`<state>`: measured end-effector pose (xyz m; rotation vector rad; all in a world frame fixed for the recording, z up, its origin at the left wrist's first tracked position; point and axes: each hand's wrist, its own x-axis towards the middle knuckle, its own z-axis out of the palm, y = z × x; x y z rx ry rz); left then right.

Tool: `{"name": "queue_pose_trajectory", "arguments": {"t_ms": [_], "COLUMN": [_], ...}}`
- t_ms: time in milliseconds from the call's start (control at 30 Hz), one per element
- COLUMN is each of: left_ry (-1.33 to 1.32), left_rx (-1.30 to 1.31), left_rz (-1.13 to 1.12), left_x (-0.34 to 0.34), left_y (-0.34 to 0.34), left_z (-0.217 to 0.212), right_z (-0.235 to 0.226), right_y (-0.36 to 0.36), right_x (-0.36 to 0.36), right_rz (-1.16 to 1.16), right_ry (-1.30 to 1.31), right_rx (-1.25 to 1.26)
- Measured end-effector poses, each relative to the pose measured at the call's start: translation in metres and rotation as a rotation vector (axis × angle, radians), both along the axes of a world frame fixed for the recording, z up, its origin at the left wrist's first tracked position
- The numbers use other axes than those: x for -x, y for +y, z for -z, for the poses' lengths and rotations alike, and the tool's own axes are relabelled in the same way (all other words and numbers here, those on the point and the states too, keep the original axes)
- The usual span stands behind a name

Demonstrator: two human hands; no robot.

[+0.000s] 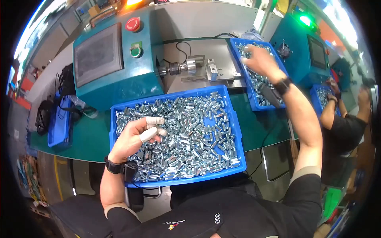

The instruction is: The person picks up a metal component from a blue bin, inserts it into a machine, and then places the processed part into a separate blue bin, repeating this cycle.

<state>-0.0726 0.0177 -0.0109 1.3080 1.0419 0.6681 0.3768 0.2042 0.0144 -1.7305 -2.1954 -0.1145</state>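
Note:
A big blue tray (234, 131) full of small shiny metal parts (194, 131) lies in front of me on the green bench. My left hand (137, 137) hovers over its left side, fingers curled, white tape on two fingertips; it seems to pinch a small metal part, though that is hard to make out. My right hand (258, 59) reaches far out into a second blue tray (248, 85) of the same parts at the right, fingers spread down onto the pile. Whether it grips anything is hidden.
A teal machine (119, 59) with a grey screen, red and green buttons and a metal spindle (180, 68) stands behind the trays. Another person (341, 119) works at a second teal machine (313, 51) to the right. A small blue bin (59, 123) sits far left.

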Motion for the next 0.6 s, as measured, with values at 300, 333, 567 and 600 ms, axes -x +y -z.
{"name": "queue_pose_trajectory", "arguments": {"t_ms": [300, 333, 567, 600], "left_ry": [-0.009, -0.006, 0.04, 0.039], "left_rx": [0.058, 0.061, 0.041, 0.04], "left_rz": [0.048, 0.045, -0.004, -0.007], "left_x": [0.001, 0.001, -0.005, -0.004], "left_y": [0.0, 0.0, 0.002, 0.002], "left_z": [0.001, 0.002, -0.001, -0.001], "right_z": [0.005, 0.01, 0.063, 0.064], "right_y": [-0.062, -0.07, -0.086, -0.085], "right_x": [0.016, 0.038, 0.098, 0.099], "right_rz": [-0.146, -0.231, -0.51, -0.526], "right_ry": [0.266, 0.303, -0.252, -0.249], "right_rx": [0.091, 0.166, -0.043, -0.067]}}
